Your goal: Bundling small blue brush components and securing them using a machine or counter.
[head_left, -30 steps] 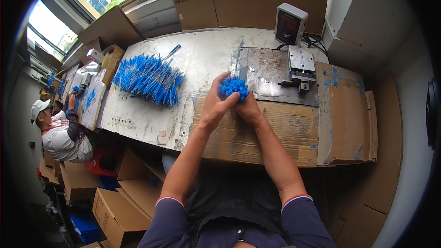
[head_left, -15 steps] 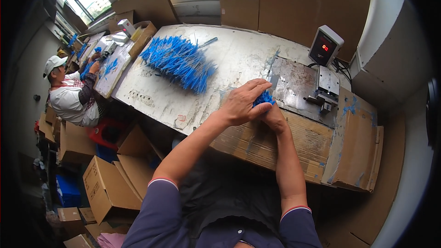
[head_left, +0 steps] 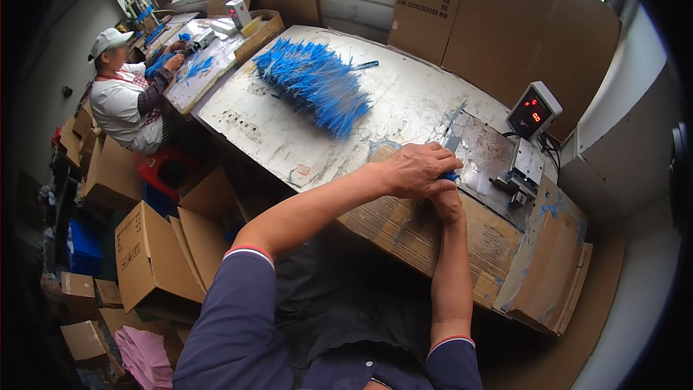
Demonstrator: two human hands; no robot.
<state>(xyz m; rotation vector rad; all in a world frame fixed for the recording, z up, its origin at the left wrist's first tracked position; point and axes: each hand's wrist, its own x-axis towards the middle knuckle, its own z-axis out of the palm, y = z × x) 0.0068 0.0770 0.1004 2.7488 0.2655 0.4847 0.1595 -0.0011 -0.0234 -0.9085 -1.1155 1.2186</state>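
My left hand (head_left: 415, 167) lies closed over a small bundle of blue pieces (head_left: 450, 175), of which only a sliver shows at my fingertips. My right hand (head_left: 447, 204) sits just under it, fingers closed on the same bundle, mostly hidden by the left. Both hands rest at the near edge of the worn white table (head_left: 289, 137), over a cardboard sheet (head_left: 462, 238). A large heap of blue brush-like pieces (head_left: 314, 83) lies farther back on the table, to the left of my hands.
A metal plate with a small press (head_left: 521, 170) and a grey counter with a red display (head_left: 533, 110) stand right of my hands. Cardboard boxes (head_left: 148, 256) crowd the floor at left. Another person (head_left: 126, 101) works at a far-left table. Flat cardboard (head_left: 520, 29) leans behind.
The view has swung, so the table now runs diagonally. My left hand has closed over the blue bundle, which showed plainly between both hands a second ago.
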